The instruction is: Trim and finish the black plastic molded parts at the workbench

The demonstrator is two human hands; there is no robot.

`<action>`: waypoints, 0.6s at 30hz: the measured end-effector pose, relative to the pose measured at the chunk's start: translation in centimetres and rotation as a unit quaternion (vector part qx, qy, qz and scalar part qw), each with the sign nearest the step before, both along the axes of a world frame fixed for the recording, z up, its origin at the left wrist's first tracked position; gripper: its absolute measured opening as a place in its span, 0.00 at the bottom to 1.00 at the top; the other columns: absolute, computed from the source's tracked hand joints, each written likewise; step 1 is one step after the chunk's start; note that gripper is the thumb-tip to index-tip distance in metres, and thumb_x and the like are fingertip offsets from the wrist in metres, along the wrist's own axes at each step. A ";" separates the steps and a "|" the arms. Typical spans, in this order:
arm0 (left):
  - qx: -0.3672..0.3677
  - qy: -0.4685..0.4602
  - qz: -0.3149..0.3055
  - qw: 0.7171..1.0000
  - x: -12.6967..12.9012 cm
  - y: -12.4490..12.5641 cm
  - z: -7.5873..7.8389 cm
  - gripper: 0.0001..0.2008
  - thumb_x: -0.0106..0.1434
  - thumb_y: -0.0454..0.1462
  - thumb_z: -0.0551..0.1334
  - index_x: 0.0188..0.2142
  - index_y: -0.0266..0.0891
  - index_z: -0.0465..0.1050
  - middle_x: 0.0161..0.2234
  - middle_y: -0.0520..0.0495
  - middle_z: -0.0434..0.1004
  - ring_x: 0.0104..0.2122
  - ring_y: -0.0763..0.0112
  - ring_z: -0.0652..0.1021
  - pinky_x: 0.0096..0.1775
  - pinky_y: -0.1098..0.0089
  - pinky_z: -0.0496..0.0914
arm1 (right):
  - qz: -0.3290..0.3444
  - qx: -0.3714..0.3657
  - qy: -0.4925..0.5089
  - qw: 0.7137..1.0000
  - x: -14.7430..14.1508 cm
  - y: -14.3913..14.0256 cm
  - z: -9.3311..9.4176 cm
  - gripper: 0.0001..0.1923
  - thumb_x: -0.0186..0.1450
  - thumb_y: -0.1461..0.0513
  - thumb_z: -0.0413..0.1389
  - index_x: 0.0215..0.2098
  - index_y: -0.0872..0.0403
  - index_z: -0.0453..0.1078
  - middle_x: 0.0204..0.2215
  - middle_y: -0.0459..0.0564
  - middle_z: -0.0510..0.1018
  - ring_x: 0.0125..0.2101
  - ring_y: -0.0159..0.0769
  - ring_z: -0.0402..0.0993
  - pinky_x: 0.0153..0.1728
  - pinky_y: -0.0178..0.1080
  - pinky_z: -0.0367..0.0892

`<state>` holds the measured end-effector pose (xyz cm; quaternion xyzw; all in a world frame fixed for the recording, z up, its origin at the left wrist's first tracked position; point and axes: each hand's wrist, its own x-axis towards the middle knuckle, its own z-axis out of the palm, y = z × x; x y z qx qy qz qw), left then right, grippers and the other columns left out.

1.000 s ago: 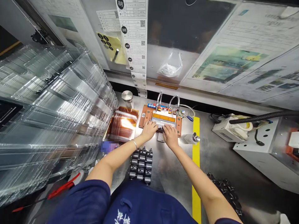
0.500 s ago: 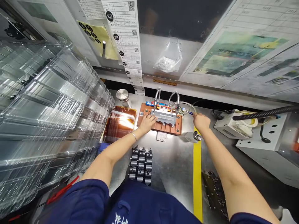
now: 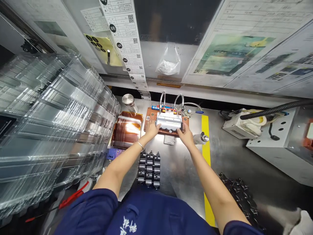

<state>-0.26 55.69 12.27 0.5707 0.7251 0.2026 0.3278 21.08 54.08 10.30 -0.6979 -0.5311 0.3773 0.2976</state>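
A brown fixture plate lies on the steel bench, with a grey metal cover block on top of it. My left hand grips the block's left end and my right hand grips its right end. Two bent metal tubes and a blue-handled tool stand just behind the block. A small white pad lies in front of the fixture, between my wrists.
Stacks of clear plastic trays fill the left. An amber tray and a metal cup are left of the fixture. Black parts sit near me, more at right. A small bottle, yellow line, grey box.
My right hand went out to the right rear of the fixture, then came back onto the block's right end. The orange strip on the fixture is now covered by the grey block.
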 end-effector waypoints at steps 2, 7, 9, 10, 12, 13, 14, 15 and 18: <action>-0.023 -0.061 0.011 0.998 -0.2 -2.8 0.8 0.24 0.56 0.37 0.66 0.50 0.32 0.64 0.46 0.34 0.74 0.48 0.54 0.74 0.50 0.56 0.66 | 0.016 0.007 0.023 1.000 0.3 -2.4 0.6 0.34 0.58 0.59 0.55 0.62 0.53 0.56 0.50 0.56 0.74 0.43 0.42 0.75 0.45 0.47 0.70; 0.082 -0.111 -0.114 0.984 -1.2 -10.7 2.0 0.25 0.50 0.31 0.68 0.48 0.39 0.67 0.41 0.44 0.74 0.43 0.61 0.76 0.46 0.60 0.71 | 0.139 -0.025 -0.040 0.989 1.2 -7.9 2.2 0.25 0.60 0.63 0.49 0.57 0.50 0.63 0.52 0.56 0.71 0.46 0.41 0.72 0.43 0.43 0.69; 0.170 -0.074 -0.185 0.965 -1.6 -13.1 2.2 0.19 0.54 0.27 0.62 0.46 0.38 0.70 0.43 0.41 0.73 0.46 0.60 0.74 0.48 0.58 0.71 | 0.178 -0.060 -0.054 0.981 -0.2 -10.6 2.6 0.23 0.59 0.65 0.51 0.53 0.52 0.66 0.42 0.54 0.77 0.38 0.39 0.74 0.40 0.41 0.69; 0.205 -0.055 -0.212 0.954 -1.7 -14.2 2.3 0.20 0.54 0.25 0.58 0.46 0.38 0.71 0.44 0.40 0.73 0.48 0.60 0.74 0.49 0.57 0.70 | 0.198 -0.072 -0.049 0.976 -1.4 -12.0 2.8 0.23 0.58 0.65 0.52 0.52 0.53 0.67 0.35 0.52 0.79 0.34 0.38 0.74 0.38 0.40 0.68; 0.243 -0.030 -0.245 0.938 -2.2 -15.9 2.4 0.24 0.51 0.21 0.54 0.46 0.38 0.71 0.48 0.39 0.74 0.51 0.60 0.73 0.53 0.55 0.69 | 0.257 -0.087 -0.028 0.962 -4.0 -14.4 3.2 0.22 0.55 0.65 0.56 0.49 0.53 0.70 0.26 0.46 0.78 0.27 0.35 0.73 0.32 0.36 0.67; 0.244 -0.027 -0.246 0.938 -2.5 -16.8 2.5 0.25 0.50 0.21 0.54 0.46 0.38 0.71 0.49 0.39 0.74 0.52 0.60 0.72 0.54 0.54 0.68 | 0.292 -0.090 -0.012 0.952 -5.2 -15.3 3.3 0.21 0.54 0.64 0.58 0.47 0.53 0.71 0.23 0.44 0.77 0.24 0.34 0.72 0.30 0.35 0.67; 0.235 -0.031 -0.225 0.945 -2.9 -17.5 2.6 0.24 0.50 0.21 0.55 0.45 0.38 0.71 0.49 0.39 0.74 0.52 0.60 0.73 0.54 0.53 0.68 | 0.315 -0.091 0.002 0.945 -6.2 -15.7 3.5 0.21 0.52 0.62 0.60 0.45 0.53 0.72 0.22 0.43 0.76 0.23 0.34 0.72 0.29 0.35 0.67; 0.216 -0.040 -0.178 0.959 -3.5 -18.2 2.7 0.21 0.51 0.23 0.57 0.44 0.38 0.71 0.48 0.39 0.75 0.51 0.59 0.74 0.53 0.53 0.69 | 0.319 -0.090 0.008 0.943 -6.9 -15.6 3.6 0.20 0.52 0.60 0.61 0.44 0.52 0.72 0.21 0.42 0.76 0.23 0.34 0.71 0.28 0.35 0.67; 0.135 -0.101 0.101 0.981 -5.6 -19.9 3.6 0.16 0.51 0.33 0.67 0.41 0.38 0.70 0.40 0.40 0.78 0.43 0.57 0.78 0.46 0.55 0.73 | 0.219 -0.079 -0.033 0.972 -7.2 -12.5 3.4 0.19 0.60 0.55 0.54 0.48 0.53 0.69 0.31 0.47 0.78 0.31 0.36 0.74 0.35 0.38 0.70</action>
